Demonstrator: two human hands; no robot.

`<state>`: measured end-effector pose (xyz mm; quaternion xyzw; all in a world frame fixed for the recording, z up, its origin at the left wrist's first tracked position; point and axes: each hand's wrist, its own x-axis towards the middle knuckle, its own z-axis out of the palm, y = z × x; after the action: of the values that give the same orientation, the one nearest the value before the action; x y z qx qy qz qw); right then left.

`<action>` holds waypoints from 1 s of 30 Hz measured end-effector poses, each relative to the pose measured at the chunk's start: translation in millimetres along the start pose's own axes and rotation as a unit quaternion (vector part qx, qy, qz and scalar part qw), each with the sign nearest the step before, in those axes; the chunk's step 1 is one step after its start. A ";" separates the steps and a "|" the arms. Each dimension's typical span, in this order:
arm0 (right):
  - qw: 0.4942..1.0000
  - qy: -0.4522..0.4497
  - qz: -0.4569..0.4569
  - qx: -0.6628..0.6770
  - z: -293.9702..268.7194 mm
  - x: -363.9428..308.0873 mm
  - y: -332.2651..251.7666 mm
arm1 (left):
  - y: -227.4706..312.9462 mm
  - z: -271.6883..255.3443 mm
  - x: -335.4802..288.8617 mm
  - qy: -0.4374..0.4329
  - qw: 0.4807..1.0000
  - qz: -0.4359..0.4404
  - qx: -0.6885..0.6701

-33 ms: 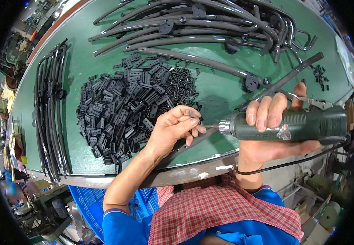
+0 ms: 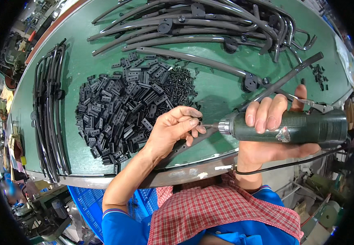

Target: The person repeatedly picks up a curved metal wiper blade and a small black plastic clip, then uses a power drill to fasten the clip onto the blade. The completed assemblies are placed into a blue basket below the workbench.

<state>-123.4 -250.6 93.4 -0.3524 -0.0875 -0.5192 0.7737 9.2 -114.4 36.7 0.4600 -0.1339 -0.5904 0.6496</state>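
Note:
My right hand [image 2: 273, 114] is wrapped round a dark green electric screwdriver [image 2: 299, 125], which lies level with its bit pointing left. Between the thumb and fingers of my left hand [image 2: 179, 127] is a small black piece [image 2: 200, 121], mostly hidden, at the tip of the bit. Below both hands a dark metal tube [image 2: 295, 73] with holes slants across the table from far right to near left. Close to my left hand lie a heap of black rectangular blocks [image 2: 120, 106] and a pile of black screws [image 2: 183, 83].
Bent dark tubes [image 2: 177, 30] with round black fittings are stacked at the far side of the green table [image 2: 79, 53]. Another tube bundle [image 2: 50, 110] lies at the left. A few small black parts [image 2: 319, 77] sit at far right. A black cord [image 2: 283, 165] trails from the screwdriver. Blue crates [image 2: 87, 208] stand below the near edge.

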 end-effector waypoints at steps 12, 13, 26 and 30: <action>0.999 -0.003 0.013 0.034 -3.2 -0.6 -4.9 | -4.4 2.5 -3.4 -0.038 0.995 -0.043 -0.079; 0.999 0.002 0.007 0.032 -4.6 -1.8 -5.9 | -4.8 4.9 -3.9 -0.028 0.996 -0.043 -0.077; 0.974 0.207 0.047 0.074 -22.5 -14.0 -3.0 | -11.8 1.1 -35.6 0.049 0.937 0.157 0.307; 0.945 0.283 0.151 0.073 -25.4 -32.4 10.5 | -10.8 -26.4 -51.5 0.159 0.782 0.337 0.499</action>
<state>-134.7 -240.5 53.7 -0.1429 0.1515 -0.4671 0.8593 7.4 -55.6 33.3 0.7331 -0.4507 -0.1032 0.4987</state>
